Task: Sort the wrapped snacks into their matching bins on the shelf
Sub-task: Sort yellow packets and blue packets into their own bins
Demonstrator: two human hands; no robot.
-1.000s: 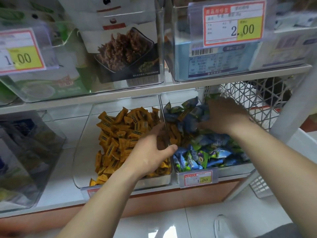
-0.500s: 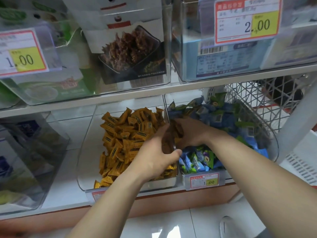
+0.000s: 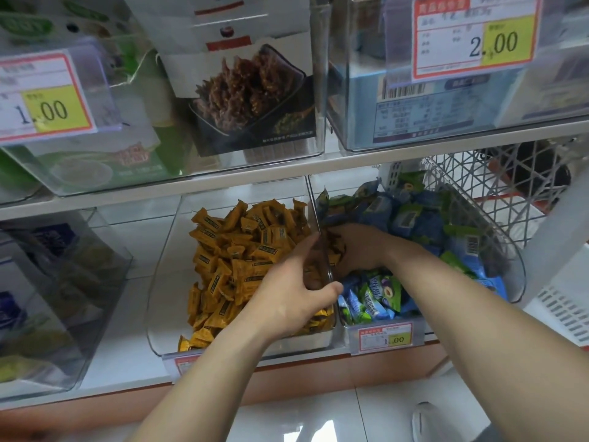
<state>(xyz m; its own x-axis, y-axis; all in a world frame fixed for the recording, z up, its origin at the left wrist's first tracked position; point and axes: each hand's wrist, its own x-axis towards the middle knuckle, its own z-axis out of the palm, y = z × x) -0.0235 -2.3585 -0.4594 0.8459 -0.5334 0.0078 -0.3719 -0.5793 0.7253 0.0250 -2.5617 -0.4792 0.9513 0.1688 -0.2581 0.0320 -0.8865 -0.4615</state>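
1. Left bin (image 3: 165,282): a clear tub on the lower shelf (image 3: 127,346), near the centre of my view. It holds a heap of yellow snacks (image 3: 242,250).
2. Right bin (image 3: 519,275): a clear tub touching the left bin at its 3 o'clock. It holds blue and green snacks (image 3: 414,218), piled highest toward 12 o'clock.
3. Stray yellow snacks (image 3: 336,247): a few yellow-brown wrappers in the right bin, just beside the shared wall, at 9 o'clock of the blue and green heap.
4. Left grip (image 3: 293,295): it pinches the wall of the left bin. The thumb is hooked over the rim on the right bin's side, and the straight fingers lie along the inner face among the yellow snacks.
5. Right grip (image 3: 360,253): it enters from 4 o'clock, fingers curled round the stray yellow snacks. I see this partly through the clear wall and cannot tell how many it holds.
6. Price tag (image 3: 385,338): red-bordered, reading 1.00, on the front of the right bin at its 6 o'clock.
7. Wire basket (image 3: 497,186): a white lattice at 2 o'clock of the right bin.
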